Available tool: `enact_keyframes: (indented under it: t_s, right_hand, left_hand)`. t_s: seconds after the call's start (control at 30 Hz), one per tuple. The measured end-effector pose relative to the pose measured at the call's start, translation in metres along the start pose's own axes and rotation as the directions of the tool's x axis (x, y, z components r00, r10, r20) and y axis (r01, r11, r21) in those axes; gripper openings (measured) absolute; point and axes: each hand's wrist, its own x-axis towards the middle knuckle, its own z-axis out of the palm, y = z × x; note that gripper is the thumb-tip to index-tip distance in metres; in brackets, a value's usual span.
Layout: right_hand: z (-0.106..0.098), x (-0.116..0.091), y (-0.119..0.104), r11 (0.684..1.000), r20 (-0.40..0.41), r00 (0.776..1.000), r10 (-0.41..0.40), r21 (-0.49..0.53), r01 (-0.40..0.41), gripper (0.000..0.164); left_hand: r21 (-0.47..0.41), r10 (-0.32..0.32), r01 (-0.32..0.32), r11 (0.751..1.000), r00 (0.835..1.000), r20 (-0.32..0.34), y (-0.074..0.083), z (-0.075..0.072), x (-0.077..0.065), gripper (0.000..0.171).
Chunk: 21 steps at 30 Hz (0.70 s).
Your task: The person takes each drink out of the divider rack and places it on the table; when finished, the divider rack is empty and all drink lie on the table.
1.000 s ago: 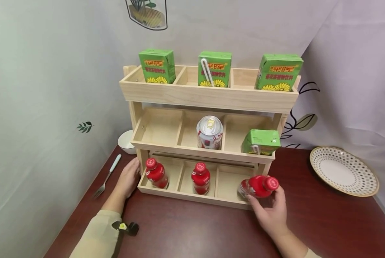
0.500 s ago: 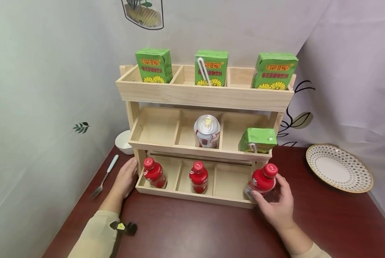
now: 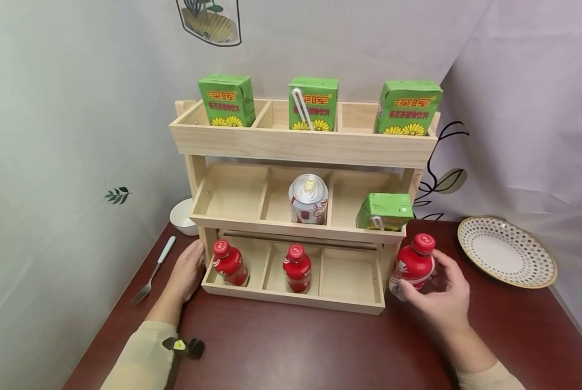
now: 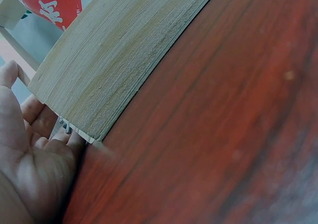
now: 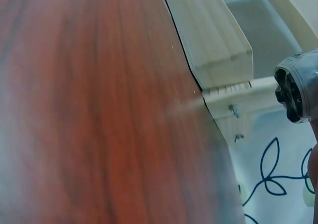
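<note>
In the head view, my right hand [image 3: 447, 298] grips a red-labelled plastic bottle [image 3: 414, 264] just right of the wooden rack's bottom tier, thumb in front and fingers behind. The bottle's clear base [image 5: 298, 87] shows off the table in the right wrist view. My left hand [image 3: 187, 271] rests against the rack's lower left end, its palm [image 4: 47, 169] toward the wood in the left wrist view. Two similar bottles, a left one [image 3: 231, 264] and a middle one [image 3: 297, 269], stand in the bottom tier. That tier's right compartment [image 3: 350, 275] holds nothing.
Green drink cartons [image 3: 312, 105] stand in the top tier of the rack [image 3: 301, 146]. A can [image 3: 308, 199] and a tilted carton [image 3: 385, 211] occupy the middle tier. A dotted plate [image 3: 506, 252] lies right; a bowl [image 3: 182, 216] and fork [image 3: 155, 268] lie left.
My right hand has moved the bottle out of the bottom right compartment to the right, past the rack's end, and turned it more upright. My left hand has stayed at the rack.
</note>
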Motion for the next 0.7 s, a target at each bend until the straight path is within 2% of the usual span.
enact_keyframes:
  t_s: [0.1, 0.2, 0.3, 0.37, 0.47, 0.7]
  right_hand:
    - [-0.003, 0.001, 0.004, 0.999, -0.03, 0.999, 0.027, 0.017, -0.027, 0.079]
    - [-0.006, -0.001, 0.014, 0.991, -0.073, 0.994, 0.079, 0.117, -0.07, 0.081]
    - [-0.01, -0.004, 0.029, 0.967, -0.114, 0.982, 0.147, 0.225, -0.119, 0.081]
    - [-0.013, -0.007, 0.041, 0.956, -0.13, 0.974, 0.184, 0.253, -0.147, 0.082]
    - [-0.017, -0.009, 0.054, 0.958, -0.142, 0.959, 0.246, 0.187, -0.218, 0.084]
    - [-0.018, -0.007, 0.053, 0.945, -0.156, 0.934, 0.322, -0.003, -0.326, 0.081]
  left_hand:
    - [-0.001, -0.008, 0.008, 1.0, 1.0, 0.001, 0.0, -0.001, 0.0, 0.066]
    - [-0.005, -0.005, 0.005, 1.0, 1.0, 0.007, 0.0, -0.001, 0.0, 0.066]
    - [-0.009, 0.001, -0.001, 1.0, 1.0, 0.014, 0.0, -0.001, 0.0, 0.065]
    - [-0.006, 0.0, 0.0, 1.0, 1.0, 0.016, 0.0, -0.001, 0.0, 0.065]
    - [0.001, -0.008, 0.008, 1.0, 1.0, 0.016, 0.0, -0.001, 0.0, 0.065]
    - [0.014, -0.019, 0.019, 1.0, 1.0, 0.002, 0.001, 0.0, 0.0, 0.065]
